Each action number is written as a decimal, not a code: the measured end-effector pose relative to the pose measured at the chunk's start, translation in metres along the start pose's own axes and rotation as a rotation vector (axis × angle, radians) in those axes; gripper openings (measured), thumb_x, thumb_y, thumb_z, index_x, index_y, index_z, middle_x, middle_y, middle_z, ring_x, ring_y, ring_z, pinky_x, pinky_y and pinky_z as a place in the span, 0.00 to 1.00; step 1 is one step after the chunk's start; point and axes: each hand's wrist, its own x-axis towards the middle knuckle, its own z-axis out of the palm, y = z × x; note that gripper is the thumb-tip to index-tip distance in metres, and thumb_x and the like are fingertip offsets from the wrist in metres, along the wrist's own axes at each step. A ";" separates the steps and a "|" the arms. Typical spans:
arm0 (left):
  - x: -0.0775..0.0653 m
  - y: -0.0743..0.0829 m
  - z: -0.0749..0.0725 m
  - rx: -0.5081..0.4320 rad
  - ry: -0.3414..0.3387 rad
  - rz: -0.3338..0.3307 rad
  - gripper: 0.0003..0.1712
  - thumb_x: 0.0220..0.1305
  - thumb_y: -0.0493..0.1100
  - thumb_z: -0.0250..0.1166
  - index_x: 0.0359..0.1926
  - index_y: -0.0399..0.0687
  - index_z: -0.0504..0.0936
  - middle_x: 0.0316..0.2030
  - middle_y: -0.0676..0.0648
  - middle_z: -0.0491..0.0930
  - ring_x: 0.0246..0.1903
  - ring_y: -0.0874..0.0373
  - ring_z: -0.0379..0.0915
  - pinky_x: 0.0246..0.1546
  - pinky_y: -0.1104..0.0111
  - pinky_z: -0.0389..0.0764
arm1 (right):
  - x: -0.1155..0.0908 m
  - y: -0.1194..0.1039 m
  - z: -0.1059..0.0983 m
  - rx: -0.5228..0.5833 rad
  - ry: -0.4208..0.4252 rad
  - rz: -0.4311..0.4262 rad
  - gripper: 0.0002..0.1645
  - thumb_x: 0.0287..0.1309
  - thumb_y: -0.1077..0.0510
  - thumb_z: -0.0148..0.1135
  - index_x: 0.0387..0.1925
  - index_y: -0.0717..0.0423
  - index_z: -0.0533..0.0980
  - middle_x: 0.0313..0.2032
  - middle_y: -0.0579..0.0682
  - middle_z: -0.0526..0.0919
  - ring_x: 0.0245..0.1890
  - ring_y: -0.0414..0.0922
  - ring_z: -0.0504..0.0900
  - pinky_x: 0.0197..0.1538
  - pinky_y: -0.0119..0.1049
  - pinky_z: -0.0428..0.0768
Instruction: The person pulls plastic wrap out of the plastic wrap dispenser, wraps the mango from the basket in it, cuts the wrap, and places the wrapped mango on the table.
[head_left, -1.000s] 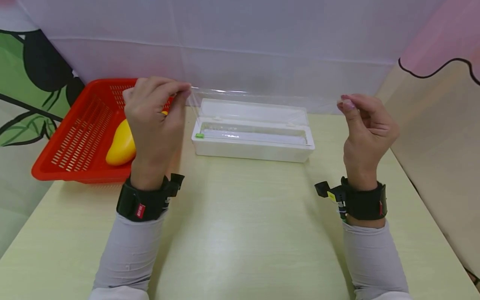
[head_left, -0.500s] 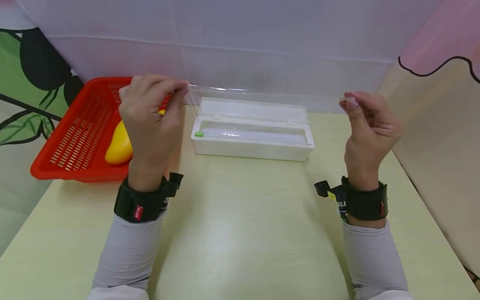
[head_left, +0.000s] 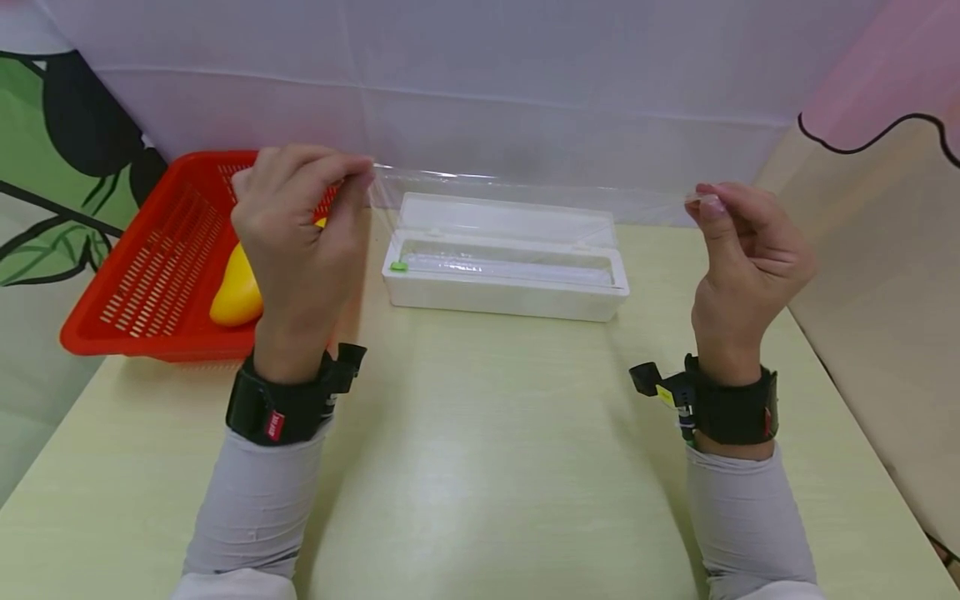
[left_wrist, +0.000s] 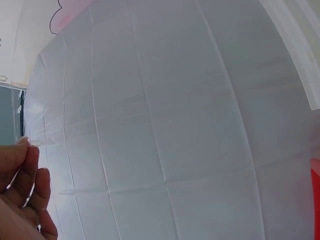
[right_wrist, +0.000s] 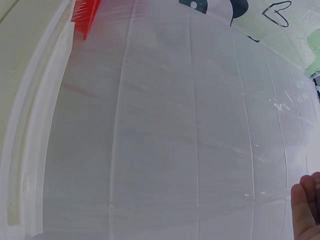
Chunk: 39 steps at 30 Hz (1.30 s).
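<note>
A clear sheet of plastic wrap (head_left: 465, 177) stretches between my two raised hands, its upper edge glinting in the head view. My left hand (head_left: 300, 217) pinches its left corner between thumb and fingertips. At the other corner, my right hand (head_left: 742, 258) pinches the film the same way. Behind and below the sheet stands a white wrap dispenser box (head_left: 502, 298) on the table, lid raised, a roll of film visible inside. A small green slider (head_left: 398, 267) sits at the box's left front corner. In the left wrist view, fingertips (left_wrist: 33, 152) meet at the film's edge.
To the left, a red plastic basket (head_left: 112, 340) holds a yellow mango-like fruit (head_left: 237, 292), partly hidden by my left hand. A pale cloth backdrop (head_left: 562, 67) hangs behind the light wooden table (head_left: 495, 450).
Both hands have drifted slightly apart, the left one leftward and a little up, the right one rightward. The wrap stays pinched and stretched between them; the box has not moved.
</note>
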 end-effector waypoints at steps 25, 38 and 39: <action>0.000 0.006 0.003 -0.032 0.091 0.009 0.07 0.62 0.36 0.70 0.34 0.33 0.88 0.30 0.38 0.84 0.36 0.41 0.74 0.44 0.69 0.58 | 0.001 -0.012 0.004 0.018 0.036 -0.026 0.08 0.50 0.80 0.67 0.31 0.87 0.76 0.29 0.66 0.84 0.30 0.53 0.86 0.44 0.40 0.85; 0.000 0.004 0.003 -0.067 0.141 0.032 0.09 0.63 0.39 0.69 0.35 0.35 0.89 0.31 0.38 0.85 0.35 0.41 0.74 0.43 0.70 0.61 | 0.001 -0.019 0.008 0.047 0.052 -0.027 0.10 0.49 0.79 0.68 0.30 0.87 0.75 0.29 0.66 0.84 0.30 0.54 0.86 0.43 0.40 0.85; 0.000 0.004 0.003 -0.066 0.145 0.031 0.08 0.63 0.39 0.69 0.35 0.36 0.89 0.31 0.39 0.85 0.35 0.41 0.74 0.43 0.69 0.61 | 0.001 -0.019 0.008 0.046 0.054 -0.028 0.10 0.49 0.79 0.69 0.30 0.87 0.76 0.29 0.66 0.84 0.30 0.54 0.86 0.43 0.40 0.85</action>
